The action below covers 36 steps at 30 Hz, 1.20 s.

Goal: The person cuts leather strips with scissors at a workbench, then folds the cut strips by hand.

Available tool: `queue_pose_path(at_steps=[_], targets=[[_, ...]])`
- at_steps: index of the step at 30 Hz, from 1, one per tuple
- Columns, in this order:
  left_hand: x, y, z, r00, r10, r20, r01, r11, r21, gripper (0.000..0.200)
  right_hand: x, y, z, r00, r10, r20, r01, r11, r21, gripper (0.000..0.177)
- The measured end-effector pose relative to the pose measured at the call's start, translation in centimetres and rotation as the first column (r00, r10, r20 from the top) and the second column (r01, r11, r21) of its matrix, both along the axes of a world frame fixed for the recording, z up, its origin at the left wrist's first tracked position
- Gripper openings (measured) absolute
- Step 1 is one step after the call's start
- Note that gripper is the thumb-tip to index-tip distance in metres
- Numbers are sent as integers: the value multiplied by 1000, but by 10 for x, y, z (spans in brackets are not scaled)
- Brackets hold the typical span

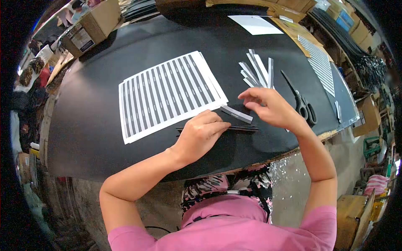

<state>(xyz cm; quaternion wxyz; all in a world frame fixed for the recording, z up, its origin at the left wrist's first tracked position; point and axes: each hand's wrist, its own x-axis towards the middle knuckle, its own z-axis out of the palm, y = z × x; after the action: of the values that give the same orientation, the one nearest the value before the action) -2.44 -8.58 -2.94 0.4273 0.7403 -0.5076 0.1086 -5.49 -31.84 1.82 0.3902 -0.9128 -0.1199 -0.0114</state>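
My left hand [202,133] is closed in a pinch on a thin bundle of black strips [244,129], which sticks out on both sides of the fingers just above the table. Right beyond the bundle lies a single grey-and-white paper strip [237,114], slightly bowed. My right hand [270,106] hovers past that strip's right end, thumb and fingers curved and apart, with nothing visible between them. Behind it, a fanned group of loose paper strips [258,69] rests on the black surface. Striped paper sheets [167,92] lie stacked to the left, printed with dark and light bands.
Black-handled scissors [302,102] lie right of my right hand on the black table [92,125]. A white sheet [255,25] is at the far edge, another striped sheet [317,62] at the right. A cardboard box [90,29] stands back left, with a person [79,10] beyond.
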Motion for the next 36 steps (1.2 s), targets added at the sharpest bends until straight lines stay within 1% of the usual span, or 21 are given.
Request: queue_pose_path(at_steps=[4, 6, 7, 9, 10, 11, 13, 14, 15, 17, 19, 20, 21, 23, 25, 27, 28, 31, 32, 34, 36], targets=[[0, 0, 1, 1000, -3, 11, 3, 1000, 9, 21, -7, 4, 4, 997, -8, -77, -2, 992, -130, 22], [-3, -3, 2, 1000, 2, 10, -2, 1000, 12, 21, -7, 6, -1, 994, 74, 79, -58, 982, -182, 34], [-3, -3, 1, 1000, 3, 13, -4, 1000, 18, 21, -4, 9, 0, 994, 76, 80, -61, 982, -179, 34], [-2, -3, 0, 1000, 5, 17, -5, 1000, 25, 22, 7, 16, 6, 928, 314, 202, -273, 939, -209, 42], [-2, -3, -1, 1000, -4, 28, 4, 1000, 14, 22, 13, 18, 7, 916, 379, 131, -334, 902, -275, 48], [-1, -3, -1, 999, -13, 40, 13, 1000, 4, 22, 19, 18, 6, 915, 380, 135, -334, 902, -274, 48], [-1, -5, -1, 999, -13, 40, 13, 1000, -7, 21, 28, 20, 4, 885, 464, 25, -433, 843, -319, 48], [-2, -6, -2, 999, -9, 36, 9, 1000, -16, 20, 33, 20, 5, 885, 463, -49, -458, 846, -272, 41], [-2, -6, -2, 999, 11, 46, -11, 1000, -8, 20, 33, 21, 8, 876, 481, -37, -473, 839, -270, 41], [-3, -5, -3, 1000, 6, 31, -6, 1000, -4, 15, 34, 21, 11, 884, 466, -47, -446, 806, -390, 29], [-4, -2, -10, 1000, 24, 19, -23, 999, -32, 12, 39, 17, -2, 886, 458, -74, -457, 831, -317, 24], [-3, -1, -11, 998, 30, 47, -30, 999, -11, 12, 35, 20, 8, 899, 411, -149, -436, 866, -244, 20], [-3, -1, -13, 997, 34, 74, -35, 999, 10, 12, 33, 18, 7, 905, 425, -28, -415, 867, -275, 24], [-2, -4, -18, 996, 30, 88, -26, 999, -48, 11, 31, 12, 8, 880, 472, 56, -443, 858, -260, 32], [-1, -6, -19, 997, 5, 71, 3, 994, -108, 9, 27, 6, 9, 893, 444, -70, -449, 875, -181, 40], [0, -5, -14, 996, 10, 86, -2, 996, -92, 9, 24, 7, 14, 910, 405, -88, -414, 878, -241, 43], [0, -6, -14, 997, 2, 75, 5, 995, -101, 8, 24, 9, 15, 917, 349, -191, -381, 909, -168, 43], [0, -6, -15, 997, 1, 80, 8, 994, -108, 7, 29, -1, 4, 878, 397, -269, -454, 868, -200, 40], [0, -5, -14, 997, 1, 80, 7, 994, -108, 7, 28, -1, 3, 878, 397, -269, -454, 868, -201, 40], [0, -4, -15, 997, -3, 79, 10, 996, -93, 7, 22, 5, 6, 941, 317, -119, -336, 917, -214, 35], [1, -6, -16, 996, 3, 84, 4, 996, -87, 7, 19, 9, 10, 951, 298, -84, -310, 920, -241, 33]])
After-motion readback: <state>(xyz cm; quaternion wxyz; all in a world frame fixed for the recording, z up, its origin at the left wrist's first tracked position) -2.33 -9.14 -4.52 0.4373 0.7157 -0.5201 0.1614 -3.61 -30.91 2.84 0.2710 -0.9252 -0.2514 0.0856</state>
